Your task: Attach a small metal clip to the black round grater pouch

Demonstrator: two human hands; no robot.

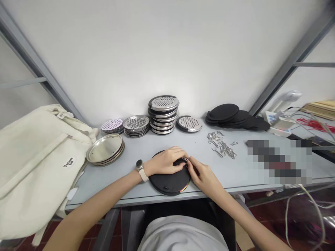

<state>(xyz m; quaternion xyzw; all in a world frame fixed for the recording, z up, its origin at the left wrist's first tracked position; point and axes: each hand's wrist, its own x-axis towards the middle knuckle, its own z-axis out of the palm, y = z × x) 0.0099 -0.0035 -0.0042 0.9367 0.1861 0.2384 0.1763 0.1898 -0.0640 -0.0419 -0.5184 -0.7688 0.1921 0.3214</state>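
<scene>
A round black disc-shaped case [169,181] lies on the table in front of me, a thin shiny strip along its right edge. My left hand [169,160], with a watch on the wrist, reaches over it. My right hand [200,172] comes in from the right, and the fingertips of both hands meet near the case's upper right edge. Between them is a small metal clip [185,159], pinched from both sides and mostly covered by fingers. Similar metal clips [222,146] lie in a loose pile to the right.
Behind the case stand a stack of perforated metal discs [164,104], a single one [190,124] and grater discs [136,123]. Plain metal lids [104,149] lie left, beside a cream bag [39,164]. Black round covers [225,113] sit back right, near cables and a power strip [277,123].
</scene>
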